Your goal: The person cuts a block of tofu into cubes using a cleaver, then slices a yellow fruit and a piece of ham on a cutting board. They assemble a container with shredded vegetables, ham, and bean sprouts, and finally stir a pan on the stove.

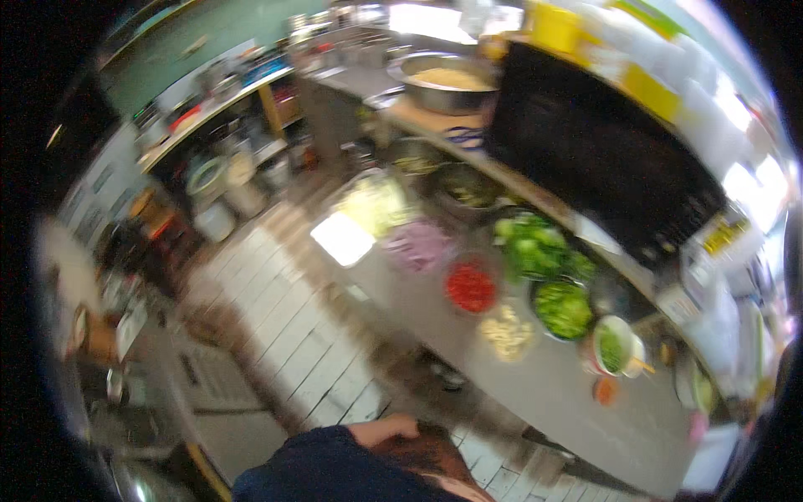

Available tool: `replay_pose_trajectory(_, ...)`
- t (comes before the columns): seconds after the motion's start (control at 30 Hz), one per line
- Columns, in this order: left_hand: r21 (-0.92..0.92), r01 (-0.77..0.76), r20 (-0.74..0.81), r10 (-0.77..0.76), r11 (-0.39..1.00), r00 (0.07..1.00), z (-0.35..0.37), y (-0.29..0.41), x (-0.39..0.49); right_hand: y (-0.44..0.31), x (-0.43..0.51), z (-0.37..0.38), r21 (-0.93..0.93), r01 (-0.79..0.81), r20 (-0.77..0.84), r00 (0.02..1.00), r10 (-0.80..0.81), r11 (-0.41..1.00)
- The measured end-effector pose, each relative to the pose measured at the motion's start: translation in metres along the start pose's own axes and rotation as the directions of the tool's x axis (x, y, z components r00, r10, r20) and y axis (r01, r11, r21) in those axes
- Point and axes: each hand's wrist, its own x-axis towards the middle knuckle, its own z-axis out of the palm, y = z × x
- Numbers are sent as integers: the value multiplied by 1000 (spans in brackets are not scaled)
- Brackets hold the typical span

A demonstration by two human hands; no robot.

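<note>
The picture is blurred. At the bottom, my left hand (396, 428) reaches out of a dark navy sleeve (326, 461), beside a brown surface that may be clothing. Whether it grips anything is unclear. A strip of bare skin at the lower edge may be my right hand (461, 486); its fingers cannot be made out. Both are apart from the grey worktop (533, 389). On it stand chopped red pieces (470, 287) in a container, sliced purple onion or cabbage (417, 245), pale shredded vegetable (379, 201), pale chopped pieces (507, 332) and green vegetables (533, 245).
A bowl of cut greens (563, 309) and a tub of chopped herbs (610, 348) stand toward the right. Behind, a shelf holds a large metal basin (445, 81) beside a dark panel (602, 144). White floor planks or tiles (301, 339) separate the worktop from a left-hand counter (219, 433).
</note>
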Motion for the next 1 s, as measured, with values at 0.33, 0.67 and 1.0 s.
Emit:
replay_pose_trajectory(0.33,-277,-726,275,776,630,568,-117,198,-93,103,-207,-34,-39,-637,-25,771,637,770)
replay_pose_trajectory(0.67,325,-444,-907,408,835,102,-464,517,-137,104,-259,45,208,-556,255,825,504,805)
replay_pose_trajectory(1.0,443,-368,-894,434,818,-111,-504,545,-190,103,-264,141,90,-599,627,655,422,796)
